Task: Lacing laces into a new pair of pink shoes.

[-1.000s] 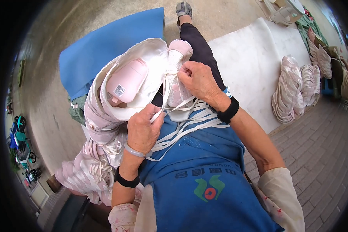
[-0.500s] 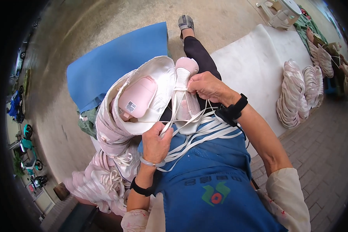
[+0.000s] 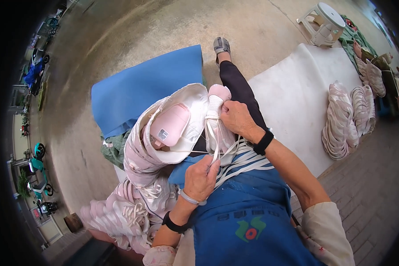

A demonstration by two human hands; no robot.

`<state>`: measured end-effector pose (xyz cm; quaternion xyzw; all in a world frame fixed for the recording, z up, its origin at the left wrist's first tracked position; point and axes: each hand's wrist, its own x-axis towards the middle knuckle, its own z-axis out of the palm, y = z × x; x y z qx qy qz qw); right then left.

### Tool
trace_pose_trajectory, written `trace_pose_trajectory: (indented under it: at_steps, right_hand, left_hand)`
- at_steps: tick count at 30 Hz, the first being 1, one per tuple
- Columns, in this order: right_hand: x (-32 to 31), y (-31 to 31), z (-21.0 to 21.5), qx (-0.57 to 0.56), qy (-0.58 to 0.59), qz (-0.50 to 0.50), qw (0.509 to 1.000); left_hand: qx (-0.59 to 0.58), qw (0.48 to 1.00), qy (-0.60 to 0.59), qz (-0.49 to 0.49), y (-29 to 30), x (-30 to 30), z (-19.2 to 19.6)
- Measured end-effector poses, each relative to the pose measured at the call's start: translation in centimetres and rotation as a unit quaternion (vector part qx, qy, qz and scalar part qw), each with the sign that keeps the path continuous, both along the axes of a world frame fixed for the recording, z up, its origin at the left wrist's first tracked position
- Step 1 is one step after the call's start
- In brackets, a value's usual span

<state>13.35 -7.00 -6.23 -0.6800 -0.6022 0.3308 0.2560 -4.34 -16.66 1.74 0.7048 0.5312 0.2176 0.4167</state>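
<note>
A pink and white shoe upper [image 3: 218, 108] lies over my lap, with white shoelaces [image 3: 213, 139] running down from its front. My left hand [image 3: 201, 178], below it, is closed around strands of shoelace. At the upper's right edge, beside the tongue, my right hand [image 3: 239, 117] is closed on it; its fingertips are partly hidden. More loose white laces [image 3: 248, 162] are draped across my blue apron [image 3: 248, 199]. Just left of the upper, a curled stack of pink and white uppers [image 3: 139, 153] has a pink tongue piece with a label on top.
More laced uppers [image 3: 124, 213] are heaped at the lower left. A blue sheet [image 3: 146, 84] is beyond the stack. On the right, bundled uppers [image 3: 339, 124] rest on a white sheet [image 3: 292, 93]. A white stool [image 3: 324, 24] stands at the far right.
The view has shifted, so the scene sits lower and further right. My left hand has come closer to the shoe upper with the laces, and my right hand is at its edge.
</note>
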Motion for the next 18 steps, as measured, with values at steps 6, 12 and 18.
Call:
trace_pose_trajectory:
  at_steps: [6, 12, 18]
  right_hand:
    - [-0.1, -4.5, 2.8, 0.080, -0.122, 0.113, 0.983]
    - [-2.1, -4.5, 0.5, 0.064, -0.243, 0.125, 0.960]
    - [1.0, -4.4, 0.4, 0.037, -0.134, 0.135, 0.981]
  left_hand:
    - [-0.077, 0.997, 0.030, -0.009, -0.4, -1.3, -1.3]
    - [-0.031, 0.993, 0.056, -0.102, -3.0, -0.1, -2.9]
    - [-0.020, 0.990, 0.021, -0.135, -1.8, -0.1, -2.5]
